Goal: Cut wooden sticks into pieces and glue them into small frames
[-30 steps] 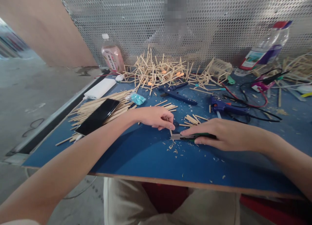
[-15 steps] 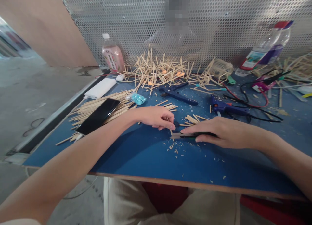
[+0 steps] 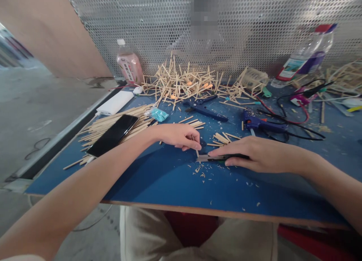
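My left hand (image 3: 179, 135) rests on the blue table (image 3: 158, 178) and pinches a thin wooden stick (image 3: 196, 151) upright against the surface. My right hand (image 3: 254, 153) is closed on a utility knife (image 3: 215, 158) lying almost flat, its blade tip touching the stick's lower end. Wood shavings (image 3: 202, 173) lie scattered just in front of the blade. A small heap of cut stick pieces (image 3: 222, 138) sits right behind both hands.
A black phone (image 3: 113, 135) lies on a bundle of long sticks (image 3: 102, 127) at left, next to a white power bank (image 3: 115, 103). Behind are a tangled stick pile (image 3: 181, 82), blue pliers (image 3: 205, 109), a blue glue gun (image 3: 258, 122), cables, bottles (image 3: 129, 65) and a perforated metal screen (image 3: 226, 23).
Both hands stay in place at the stick; the knife blade has shifted only slightly against it. The view has nudged a little.
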Tool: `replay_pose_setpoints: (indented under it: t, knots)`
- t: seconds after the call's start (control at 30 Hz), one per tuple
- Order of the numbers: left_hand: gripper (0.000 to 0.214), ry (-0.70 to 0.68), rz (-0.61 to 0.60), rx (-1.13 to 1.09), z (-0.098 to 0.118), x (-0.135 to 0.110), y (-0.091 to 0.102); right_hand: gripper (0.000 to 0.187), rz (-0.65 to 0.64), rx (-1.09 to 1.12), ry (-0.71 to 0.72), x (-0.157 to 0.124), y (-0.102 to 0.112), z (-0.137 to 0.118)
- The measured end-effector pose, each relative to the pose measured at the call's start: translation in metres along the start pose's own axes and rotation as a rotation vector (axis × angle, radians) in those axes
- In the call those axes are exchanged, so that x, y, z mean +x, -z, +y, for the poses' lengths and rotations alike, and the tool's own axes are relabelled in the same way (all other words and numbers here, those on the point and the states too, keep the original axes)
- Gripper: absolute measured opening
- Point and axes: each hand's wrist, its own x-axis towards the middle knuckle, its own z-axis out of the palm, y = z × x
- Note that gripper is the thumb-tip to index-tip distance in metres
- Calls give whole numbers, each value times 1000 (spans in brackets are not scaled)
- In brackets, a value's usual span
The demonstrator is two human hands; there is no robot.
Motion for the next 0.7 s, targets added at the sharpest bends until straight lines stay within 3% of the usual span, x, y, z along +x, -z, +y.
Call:
replay_pose_setpoints:
  t: [0.27, 0.53, 0.7]
  knots:
    - [31, 4, -11, 11, 3, -2, 1, 43, -97, 46, -23, 0, 3, 0]
    - [27, 4, -8, 28, 4, -2, 1, 44, -13, -93, -40, 1, -2, -2]
    - [27, 11, 3, 32, 3, -1, 1, 45, -6, -61, -23, 1, -2, -4]
